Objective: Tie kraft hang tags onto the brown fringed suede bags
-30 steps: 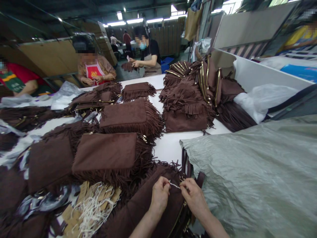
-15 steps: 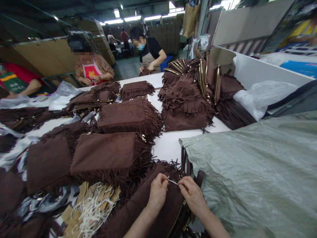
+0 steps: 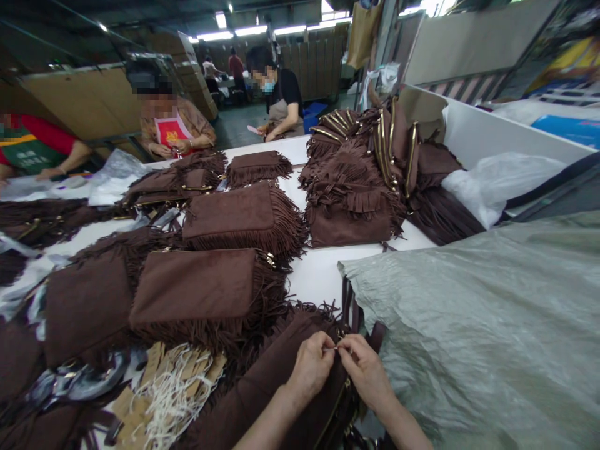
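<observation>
My left hand (image 3: 313, 364) and my right hand (image 3: 363, 365) nearly touch at the fingertips, both pinched closed. A short bit of white string (image 3: 332, 349) shows between them, held at both sides; most of it is hidden by the fingers. Beneath the hands lies a dark brown fringed bag (image 3: 257, 390), with a gold zipper along its right edge near my right wrist. To the left is a heap of tan cardboard tags (image 3: 134, 409) with tangled white strings (image 3: 180, 397).
Stacks of brown fringed bags (image 3: 192, 284) cover the white table (image 3: 312, 281). More bags with gold zippers (image 3: 384, 150) are piled at the back right. A grey-green plastic sheet (image 3: 473, 325) spreads on the right. Co-workers, including a person in a red apron (image 3: 173, 132), work across the table.
My left hand has moved right, up to my right hand. The white string that stretched visibly between them is now mostly covered by the fingers.
</observation>
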`<state>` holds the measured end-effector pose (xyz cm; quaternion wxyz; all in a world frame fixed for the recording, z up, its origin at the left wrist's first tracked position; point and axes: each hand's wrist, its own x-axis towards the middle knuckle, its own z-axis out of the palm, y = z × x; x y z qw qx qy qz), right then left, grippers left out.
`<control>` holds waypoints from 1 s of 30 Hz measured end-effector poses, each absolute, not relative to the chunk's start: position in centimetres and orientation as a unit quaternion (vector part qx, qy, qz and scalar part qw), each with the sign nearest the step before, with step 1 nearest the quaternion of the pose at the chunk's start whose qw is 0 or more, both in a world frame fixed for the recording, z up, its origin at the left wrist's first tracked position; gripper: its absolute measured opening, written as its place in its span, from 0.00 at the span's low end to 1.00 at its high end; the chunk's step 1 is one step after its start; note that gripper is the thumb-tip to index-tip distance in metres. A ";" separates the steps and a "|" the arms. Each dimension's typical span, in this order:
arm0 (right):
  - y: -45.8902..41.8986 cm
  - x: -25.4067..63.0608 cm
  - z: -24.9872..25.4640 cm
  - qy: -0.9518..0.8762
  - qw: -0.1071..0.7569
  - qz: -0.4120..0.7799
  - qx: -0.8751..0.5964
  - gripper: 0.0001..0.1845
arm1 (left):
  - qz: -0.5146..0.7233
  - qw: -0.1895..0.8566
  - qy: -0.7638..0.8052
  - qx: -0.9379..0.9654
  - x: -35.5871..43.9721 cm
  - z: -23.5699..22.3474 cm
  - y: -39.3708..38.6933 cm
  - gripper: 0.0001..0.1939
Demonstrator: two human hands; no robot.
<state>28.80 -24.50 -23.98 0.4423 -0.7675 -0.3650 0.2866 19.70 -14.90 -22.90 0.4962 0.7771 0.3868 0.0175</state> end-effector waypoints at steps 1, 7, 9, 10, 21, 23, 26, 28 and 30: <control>-24.5 28.8 -24.0 -0.363 0.443 0.285 -0.769 0.08 | 0.015 0.502 0.389 0.772 19.7 -22.9 -14.9 0.06; -24.6 28.8 -24.5 -0.367 0.444 0.289 -0.765 0.07 | 0.011 0.514 0.394 0.762 20.0 -22.6 -14.9 0.05; -24.6 28.9 -24.6 -0.370 0.438 0.289 -0.767 0.07 | 0.005 0.520 0.397 0.757 20.1 -22.5 -14.9 0.05; -24.6 28.9 -24.6 -0.372 0.434 0.289 -0.768 0.07 | 0.000 0.521 0.398 0.755 20.2 -22.5 -14.9 0.05; -24.5 28.8 -24.3 -0.352 0.451 0.273 -0.773 0.07 | -0.013 0.552 0.392 0.736 20.3 -22.9 -14.8 0.04; -24.5 28.9 -24.3 -0.345 0.459 0.283 -0.768 0.08 | 0.009 0.631 0.420 0.652 20.4 -22.9 -14.7 0.04; -24.6 29.1 -24.4 -0.338 0.471 0.296 -0.759 0.09 | 0.076 0.742 0.444 0.497 20.7 -22.8 -14.6 0.03; -25.1 29.3 -24.4 -0.322 0.477 0.300 -0.761 0.10 | 0.115 0.792 0.444 0.404 20.8 -22.6 -14.5 0.03; -25.9 29.2 -24.7 -0.301 0.474 0.297 -0.772 0.11 | 0.126 0.826 0.442 0.326 20.7 -22.4 -14.4 0.04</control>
